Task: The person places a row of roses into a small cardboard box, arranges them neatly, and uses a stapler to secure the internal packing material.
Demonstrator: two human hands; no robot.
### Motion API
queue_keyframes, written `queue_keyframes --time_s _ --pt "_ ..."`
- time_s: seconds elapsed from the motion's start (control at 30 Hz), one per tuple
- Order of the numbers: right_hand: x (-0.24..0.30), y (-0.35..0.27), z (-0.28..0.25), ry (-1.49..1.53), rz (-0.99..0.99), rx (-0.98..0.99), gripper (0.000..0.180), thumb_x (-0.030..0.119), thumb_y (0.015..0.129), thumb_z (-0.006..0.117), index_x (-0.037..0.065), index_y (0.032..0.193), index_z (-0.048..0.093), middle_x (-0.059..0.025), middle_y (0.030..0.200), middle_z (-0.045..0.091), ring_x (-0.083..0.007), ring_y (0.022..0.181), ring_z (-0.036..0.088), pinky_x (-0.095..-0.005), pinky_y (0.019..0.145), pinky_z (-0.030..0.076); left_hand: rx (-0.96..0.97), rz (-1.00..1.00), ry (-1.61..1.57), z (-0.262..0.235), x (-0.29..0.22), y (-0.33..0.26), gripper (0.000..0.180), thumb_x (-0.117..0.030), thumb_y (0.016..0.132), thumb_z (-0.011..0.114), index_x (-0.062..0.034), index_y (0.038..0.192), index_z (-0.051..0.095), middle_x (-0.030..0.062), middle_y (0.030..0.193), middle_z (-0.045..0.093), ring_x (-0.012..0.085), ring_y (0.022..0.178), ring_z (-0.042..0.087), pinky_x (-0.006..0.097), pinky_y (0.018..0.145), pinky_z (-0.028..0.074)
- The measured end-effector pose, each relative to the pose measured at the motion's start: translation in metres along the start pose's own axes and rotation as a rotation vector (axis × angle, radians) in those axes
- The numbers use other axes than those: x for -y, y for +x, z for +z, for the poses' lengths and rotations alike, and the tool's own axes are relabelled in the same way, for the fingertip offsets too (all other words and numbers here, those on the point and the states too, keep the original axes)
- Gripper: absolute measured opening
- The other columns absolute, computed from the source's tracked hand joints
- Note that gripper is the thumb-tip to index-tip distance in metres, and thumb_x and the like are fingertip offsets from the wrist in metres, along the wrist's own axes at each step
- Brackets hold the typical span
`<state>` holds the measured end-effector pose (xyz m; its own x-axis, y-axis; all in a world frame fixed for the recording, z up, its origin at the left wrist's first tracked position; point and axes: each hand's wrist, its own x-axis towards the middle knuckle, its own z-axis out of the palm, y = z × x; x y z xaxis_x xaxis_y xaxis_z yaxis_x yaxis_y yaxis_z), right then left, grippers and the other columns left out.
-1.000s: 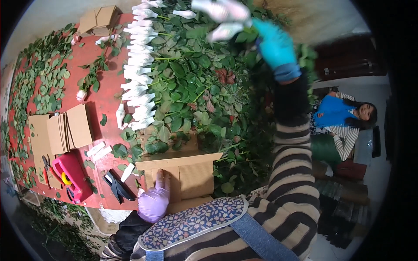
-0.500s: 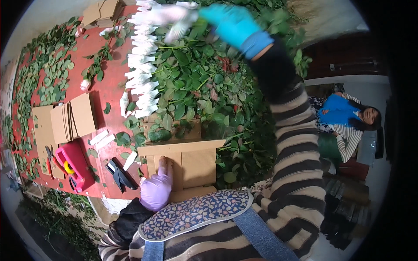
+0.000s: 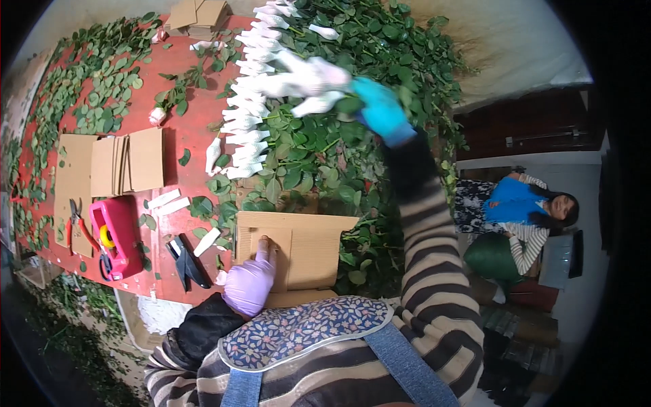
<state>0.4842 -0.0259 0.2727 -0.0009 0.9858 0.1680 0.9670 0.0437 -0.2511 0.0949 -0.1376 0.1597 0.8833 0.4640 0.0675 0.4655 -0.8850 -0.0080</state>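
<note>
Left hand (image 3: 251, 286) rests unclenched on corrugated cardboard (image 3: 315, 247), seemingly steadying it — right hand (image 3: 382, 112) grasps netted roses (image 3: 327, 74) stem-side, likely sparing blooms.

Left hand (image 3: 249, 285) close in, right hand (image 3: 382, 112) outstretched

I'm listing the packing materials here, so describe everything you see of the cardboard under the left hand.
The cardboard is plain brown, finely ribbed like corrugated board, with straight lines marking off panels. It lies spread out, its far edge slightly tilted in the picture. The purple-gloved left hand rests fingers on its left part. Leafy stems lie to its right; its near edge borders the floral apron.
</note>
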Motion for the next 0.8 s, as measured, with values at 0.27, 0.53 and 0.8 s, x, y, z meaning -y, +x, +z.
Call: queue_keyframes --time_s 0.27,0.53,0.8 --pt "-0.058 -0.182 -0.211 1.724 -0.12 -0.629 0.036 0.013 0.097 0.048 0.001 0.128 0.058 -0.0128 0.124 0.061 -0.0219 0.108 0.06 -0.0316 0.091 0.048 0.064 -0.046 0.033 0.002 -0.003 0.0 0.047 -0.007 0.082 0.057 -0.013 0.128 0.06 0.0096 0.14 0.055 0.0141 0.049 0.056 0.031 0.041 0.045" --pt "0.06 -0.066 -0.121 0.612 0.416 -0.065 0.033 -0.006 0.085 0.062 0.003 0.117 0.062 -0.0088 0.101 0.068 -0.0166 0.069 0.068 -0.0283 0.055 0.054 0.066 0.045 0.084 0.01 0.005 -0.003 0.049 -0.006 0.083 0.054 -0.0104 0.131 0.057 0.0133 0.135 0.058 0.0152 0.052 0.058 0.035 0.041 0.047" --pt "0.068 -0.014 0.055 -0.127 -0.112 0.167 0.047 0.014 0.081 0.062 0.018 0.127 0.061 -0.012 0.119 0.065 -0.0315 0.109 0.062 -0.0445 0.092 0.047 0.098 0.128 0.061 0.004 0.011 0.006 0.056 -0.006 0.081 0.054 -0.0108 0.137 0.053 0.0161 0.146 0.048 0.018 0.056 0.061 0.035 0.046 0.049"
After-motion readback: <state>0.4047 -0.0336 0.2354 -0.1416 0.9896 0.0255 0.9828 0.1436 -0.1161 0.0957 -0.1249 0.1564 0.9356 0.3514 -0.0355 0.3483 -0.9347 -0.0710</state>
